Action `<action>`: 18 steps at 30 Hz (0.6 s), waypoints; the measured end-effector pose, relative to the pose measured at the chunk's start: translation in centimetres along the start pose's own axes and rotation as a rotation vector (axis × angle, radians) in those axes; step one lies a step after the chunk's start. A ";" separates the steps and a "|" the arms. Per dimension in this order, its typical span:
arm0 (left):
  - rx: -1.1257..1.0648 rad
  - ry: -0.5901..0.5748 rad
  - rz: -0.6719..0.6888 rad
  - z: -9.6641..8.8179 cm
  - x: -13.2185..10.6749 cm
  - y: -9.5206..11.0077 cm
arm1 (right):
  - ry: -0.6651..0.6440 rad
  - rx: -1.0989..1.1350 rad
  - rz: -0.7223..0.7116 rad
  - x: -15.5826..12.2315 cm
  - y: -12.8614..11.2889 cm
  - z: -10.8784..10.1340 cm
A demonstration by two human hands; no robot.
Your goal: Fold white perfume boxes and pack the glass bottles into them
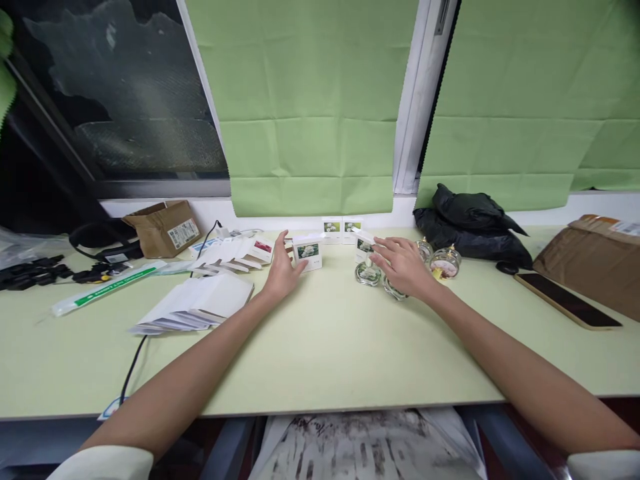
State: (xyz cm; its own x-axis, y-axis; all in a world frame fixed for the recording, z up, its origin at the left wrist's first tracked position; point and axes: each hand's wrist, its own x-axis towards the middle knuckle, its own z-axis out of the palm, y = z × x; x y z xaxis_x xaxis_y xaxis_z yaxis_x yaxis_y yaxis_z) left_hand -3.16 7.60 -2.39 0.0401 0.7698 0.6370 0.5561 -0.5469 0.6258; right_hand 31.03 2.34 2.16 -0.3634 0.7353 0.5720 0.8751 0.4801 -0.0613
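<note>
My left hand (281, 272) is wrapped round the left side of a small white box (309, 253) with a flower picture, thumb in front and fingers behind it, standing on the pale green desk (330, 347). My right hand (403, 265) lies open with its fingers stretched flat. Its fingertips reach a second small flower box (363, 244), which is tilted with its flap up. Under and beside that hand stand small round glass bottles (368, 274), one partly hidden by the palm.
More glass bottles (445, 262) stand right of my hand. Flat white cartons (200, 303) are fanned at the left, and two small boxes (342, 228) lean at the wall. Also here are a cardboard box (165, 227), a black bag (470, 223), a phone (567, 301) and a brown parcel (595, 261).
</note>
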 end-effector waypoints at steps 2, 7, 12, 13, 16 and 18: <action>0.034 0.013 0.037 -0.1 -0.1 0.3 | -0.008 0.018 0.013 0.1 0.1 -0.1; 0.109 0.061 0.128 -0.5 -0.3 1.2 | -0.001 0.054 0.031 0.2 0.4 -0.3; 0.149 0.125 0.152 -0.6 -1.0 2.7 | 0.013 0.052 0.015 0.1 0.6 -0.1; 0.172 0.144 0.183 -0.7 -1.0 3.3 | 0.018 0.046 0.009 0.0 0.6 0.0; 0.253 0.241 0.250 -1.6 -0.7 5.5 | 0.030 0.035 -0.012 -0.1 0.6 0.2; 0.315 0.321 0.257 -3.1 -0.1 6.9 | 0.039 0.035 -0.017 -0.1 0.6 0.3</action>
State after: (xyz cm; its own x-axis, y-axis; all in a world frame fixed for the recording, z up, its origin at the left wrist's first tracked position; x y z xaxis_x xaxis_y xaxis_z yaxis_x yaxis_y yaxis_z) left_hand -1.90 2.70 3.25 -0.0212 0.4565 0.8895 0.7869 -0.5411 0.2965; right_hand 31.49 2.69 1.83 -0.3649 0.7083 0.6043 0.8570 0.5091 -0.0792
